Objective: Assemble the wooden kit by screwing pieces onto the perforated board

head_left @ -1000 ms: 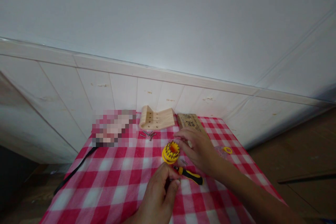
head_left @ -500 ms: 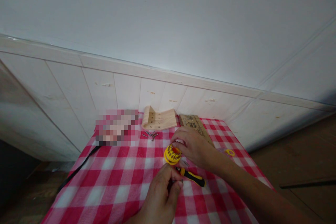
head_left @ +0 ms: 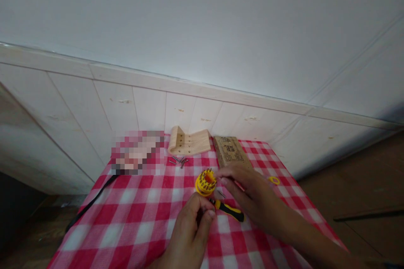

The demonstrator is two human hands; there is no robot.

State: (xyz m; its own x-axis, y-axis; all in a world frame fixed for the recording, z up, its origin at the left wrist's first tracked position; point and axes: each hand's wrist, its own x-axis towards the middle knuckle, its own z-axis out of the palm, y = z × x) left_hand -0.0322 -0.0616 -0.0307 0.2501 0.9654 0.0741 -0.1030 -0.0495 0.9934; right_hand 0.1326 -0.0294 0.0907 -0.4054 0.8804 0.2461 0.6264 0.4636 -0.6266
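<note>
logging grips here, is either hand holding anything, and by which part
Cannot be told: the left hand is pinched, perhaps on something small; the right hand, beside the yellow bit holder, shows no clear hold.

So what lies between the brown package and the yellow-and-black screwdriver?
In the head view, the right hand, with small metal pieces on the cloth near its thumb.

Holds the left hand (head_left: 192,229) low in the foreground with fingers curled and thumb set close to the forefinger; extends the right hand (head_left: 249,187) farther forward on a bare forearm (head_left: 303,235) slanting in from lower right.
</note>
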